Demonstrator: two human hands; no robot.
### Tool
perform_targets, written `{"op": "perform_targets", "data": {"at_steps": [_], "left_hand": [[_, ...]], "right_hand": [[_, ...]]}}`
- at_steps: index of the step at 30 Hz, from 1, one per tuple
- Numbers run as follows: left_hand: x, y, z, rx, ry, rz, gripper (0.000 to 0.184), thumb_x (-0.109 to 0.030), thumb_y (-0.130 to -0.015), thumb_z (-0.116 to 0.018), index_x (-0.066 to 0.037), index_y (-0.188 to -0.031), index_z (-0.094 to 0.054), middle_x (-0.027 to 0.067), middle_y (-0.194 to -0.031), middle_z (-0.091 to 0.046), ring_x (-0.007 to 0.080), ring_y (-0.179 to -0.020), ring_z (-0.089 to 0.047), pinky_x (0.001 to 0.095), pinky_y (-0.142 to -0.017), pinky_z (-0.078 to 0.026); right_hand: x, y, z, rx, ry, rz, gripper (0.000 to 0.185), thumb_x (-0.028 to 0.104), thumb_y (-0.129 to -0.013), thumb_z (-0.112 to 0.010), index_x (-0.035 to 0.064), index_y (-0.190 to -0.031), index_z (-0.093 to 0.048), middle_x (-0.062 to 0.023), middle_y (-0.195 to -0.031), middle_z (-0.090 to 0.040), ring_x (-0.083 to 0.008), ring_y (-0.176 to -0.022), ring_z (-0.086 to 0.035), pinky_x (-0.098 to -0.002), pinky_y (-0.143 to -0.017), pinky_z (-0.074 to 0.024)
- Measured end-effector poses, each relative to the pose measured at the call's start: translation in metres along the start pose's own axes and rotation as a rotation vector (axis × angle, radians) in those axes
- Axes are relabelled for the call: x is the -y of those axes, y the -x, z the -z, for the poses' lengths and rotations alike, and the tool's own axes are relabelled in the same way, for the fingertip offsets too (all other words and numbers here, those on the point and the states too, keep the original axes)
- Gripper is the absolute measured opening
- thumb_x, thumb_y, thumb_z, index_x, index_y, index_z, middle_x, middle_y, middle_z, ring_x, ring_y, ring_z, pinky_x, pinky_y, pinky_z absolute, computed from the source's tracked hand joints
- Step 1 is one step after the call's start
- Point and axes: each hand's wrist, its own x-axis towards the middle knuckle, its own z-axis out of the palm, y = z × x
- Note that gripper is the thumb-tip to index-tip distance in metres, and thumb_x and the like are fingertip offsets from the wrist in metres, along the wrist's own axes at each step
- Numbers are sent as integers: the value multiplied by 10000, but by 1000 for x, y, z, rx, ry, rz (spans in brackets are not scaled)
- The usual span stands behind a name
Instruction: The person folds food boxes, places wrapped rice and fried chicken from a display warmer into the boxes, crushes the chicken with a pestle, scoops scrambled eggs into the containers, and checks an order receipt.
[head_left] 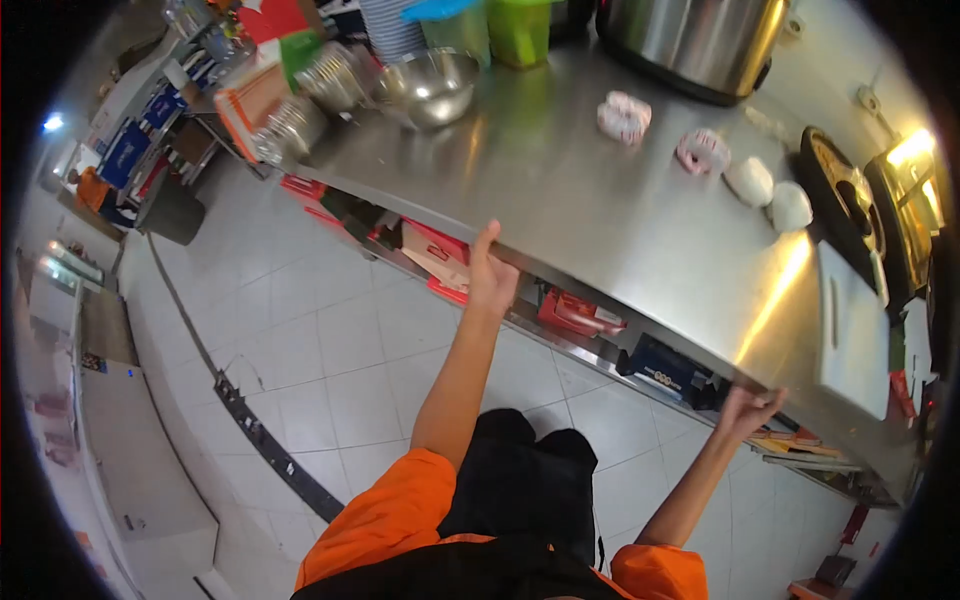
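- The left hand (492, 284) gripped the front edge of the stainless-steel table (560, 205) near the middle of the frame; its thumb lay over the rim, and its other fingers were hidden below.
- The right hand (745, 410) touched the same edge at lower right, one digit stretched out to the side — how tightly its remaining fingers were closed could not be told.
- The table ran diagonally from upper left to lower right, its brushed metal top smooth, flat and streaked with yellow reflections.
- Two rounded pink-and-white patterned pieces (624, 117) and two plain white, rounded pieces (749, 182) sat in a loose row at upper right; their material was unclear.
- Beyond them stood a large cylindrical metal pot (690, 45), with a flat white board (850, 330) at the table's right end.
- A shiny round metal bowl (430, 90) sat at upper centre-left, near a lime-green plastic container (518, 35) and a ribbed stack of cups (392, 30).
- Beneath the tabletop, red packages (578, 312) and a dark blue box (665, 366) filled part of the space — close under the edge between the hands.
- Pale, square-tiled floor (345, 340) spread across the left and centre, with a grey bin (172, 210) at upper left.
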Motion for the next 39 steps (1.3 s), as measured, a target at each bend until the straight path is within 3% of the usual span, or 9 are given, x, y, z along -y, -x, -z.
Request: {"op": "perform_targets", "data": {"at_steps": [4,10,15,21,25,30,33,35,39], "left_hand": [[4,11,-9,89,76,-111,492,-384,-781,-557,-82,-1141,-410,69,-1157,-459,235,-1076,-412,404,-957,-278],[11,-16,27,315,9,-202,472,-400,-691,-646,-123,-1041,-492,27,-1080,-500,202,-979,-439,344,-818,-354],[6,-24,35,373,59,-171,329,-348,-713,-636,-139,-956,-562,5,-1024,-547,185,-975,-471,347,-848,-358],[14,-20,55,552,42,-183,257,-315,-822,-521,-97,-952,-556,41,-1006,-525,189,-971,-451,349,-869,-323],[95,-14,126,118,-356,-567,423,-244,-835,-504,-69,-1190,-356,52,-1151,-439,159,-1060,-409,303,-902,-325],[215,-21,244,-196,-773,154,580,-309,-774,-592,-132,-1222,-269,68,-1138,-415,168,-992,-445,333,-810,-376],[255,-18,261,-173,-693,137,662,-375,-730,-634,-226,-1233,-232,-12,-879,-478,97,-668,-449,310,-680,-416],[265,-20,255,-92,-656,159,679,-378,-743,-614,-206,-1265,-215,46,-1111,-384,161,-914,-434,371,-781,-379],[269,-45,267,-88,-710,201,585,-376,-764,-585,-176,-1236,-304,67,-1145,-418,177,-987,-457,345,-733,-412]], "right_hand": [[-7,-8,20,259,-170,16,600,234,-774,-563,-40,-1223,-277,-163,-1267,-303,-295,-1205,-233,-439,-1032,-127],[-9,-46,62,627,-250,105,135,143,-808,-523,28,-876,-542,-139,-1183,-402,-278,-1127,-313,-434,-994,-191],[-29,-20,37,469,-295,225,152,203,-814,-525,65,-870,-559,-101,-1118,-466,-257,-1063,-377,-421,-942,-242],[-43,-33,69,879,-563,62,490,416,-808,-459,3,-1072,-455,-153,-1126,-460,-269,-1080,-396,-398,-957,-263],[-123,-61,122,442,201,606,360,314,-853,-418,25,-1063,-461,-138,-961,-548,-243,-940,-520,-361,-868,-381],[-258,-89,198,112,548,148,481,321,-782,-570,27,-1138,-435,-156,-1231,-360,-198,-1086,-415,-330,-903,-326],[-300,-117,223,58,612,-40,554,365,-773,-567,-1,-1162,-421,-176,-1218,-381,-227,-1120,-389,-338,-948,-282],[-292,-115,214,186,552,-396,613,433,-784,-523,-23,-1178,-409,-193,-1217,-391,-243,-1146,-369,-333,-973,-249],[-352,-149,253,246,853,-249,777,609,-764,-389,-34,-1201,-389,-204,-1230,-395,-270,-1166,-356,-335,-952,-262]]}}
